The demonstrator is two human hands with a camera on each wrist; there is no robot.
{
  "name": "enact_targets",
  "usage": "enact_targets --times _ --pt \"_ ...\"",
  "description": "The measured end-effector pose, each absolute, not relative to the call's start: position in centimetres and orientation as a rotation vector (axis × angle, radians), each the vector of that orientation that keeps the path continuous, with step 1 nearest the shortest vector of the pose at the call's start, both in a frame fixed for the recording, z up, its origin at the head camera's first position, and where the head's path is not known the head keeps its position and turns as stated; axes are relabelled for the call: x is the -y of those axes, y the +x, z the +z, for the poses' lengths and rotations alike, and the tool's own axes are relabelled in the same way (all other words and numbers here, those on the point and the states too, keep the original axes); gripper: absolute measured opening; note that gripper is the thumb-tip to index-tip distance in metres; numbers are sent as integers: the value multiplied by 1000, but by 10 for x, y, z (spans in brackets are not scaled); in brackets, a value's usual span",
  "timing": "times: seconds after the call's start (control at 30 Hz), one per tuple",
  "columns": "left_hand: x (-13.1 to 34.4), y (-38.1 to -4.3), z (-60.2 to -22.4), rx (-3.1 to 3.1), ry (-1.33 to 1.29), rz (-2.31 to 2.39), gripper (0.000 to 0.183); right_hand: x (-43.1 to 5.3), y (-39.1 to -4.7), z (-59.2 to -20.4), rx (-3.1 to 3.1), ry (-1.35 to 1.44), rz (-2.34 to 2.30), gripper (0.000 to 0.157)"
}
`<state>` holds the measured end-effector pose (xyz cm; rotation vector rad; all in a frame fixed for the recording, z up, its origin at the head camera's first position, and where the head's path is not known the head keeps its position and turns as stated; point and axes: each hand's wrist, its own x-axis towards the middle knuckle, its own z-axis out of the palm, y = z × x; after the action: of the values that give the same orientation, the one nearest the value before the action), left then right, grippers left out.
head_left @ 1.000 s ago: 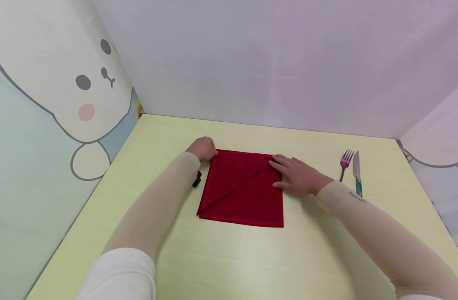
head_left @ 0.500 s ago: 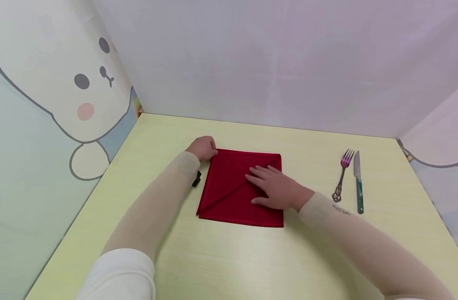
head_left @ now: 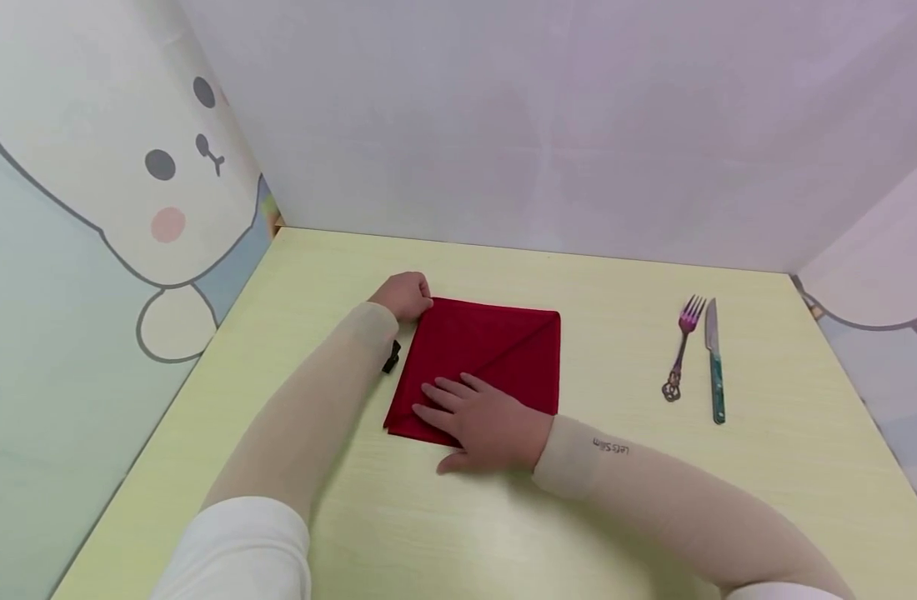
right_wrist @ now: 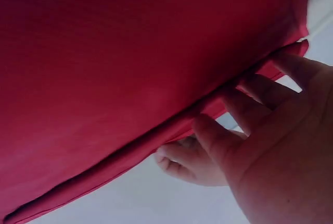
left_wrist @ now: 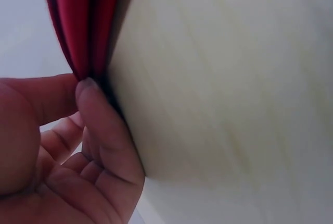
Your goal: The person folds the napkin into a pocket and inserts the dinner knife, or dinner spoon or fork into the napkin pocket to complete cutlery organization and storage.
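A red cloth napkin [head_left: 529, 362] lies folded into a rough square on the table, a diagonal fold line running across its top. At its far left corner, my left hand [head_left: 402, 296] pinches the cloth between thumb and fingers. The left wrist view shows the gathered layers of the napkin [left_wrist: 86, 26] meeting at those fingertips [left_wrist: 89, 86]. My right hand [head_left: 496, 429] rests with spread fingers on the near left part of the napkin, covering some of its near edge. Its thumb reaches past that edge over the table.
On the right side of the pale wooden table [head_left: 616, 333] lie a fork [head_left: 681, 350] with a purplish neck and a table knife [head_left: 716, 362] with a green handle. A small black object [head_left: 391, 357] shows beside the left forearm. Printed fabric walls [head_left: 548, 125] enclose the back and sides.
My right hand has slid across the napkin from its far right corner toward the near left, along the diagonal. The left hand keeps its pinch at the far left corner.
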<state>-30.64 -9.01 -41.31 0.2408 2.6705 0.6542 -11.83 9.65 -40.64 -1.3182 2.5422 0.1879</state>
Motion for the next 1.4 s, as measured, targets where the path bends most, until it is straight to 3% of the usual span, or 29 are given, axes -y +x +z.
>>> enact_targets --times 0.47,1.4 --pt "91 -305 -409 -2657 271 638 13 -68 -102 -405 -2559 -1376 167 93" --pt "97 -311 -414 -2603 292 666 13 -63 -98 -406 -2575 -1399 308 85"
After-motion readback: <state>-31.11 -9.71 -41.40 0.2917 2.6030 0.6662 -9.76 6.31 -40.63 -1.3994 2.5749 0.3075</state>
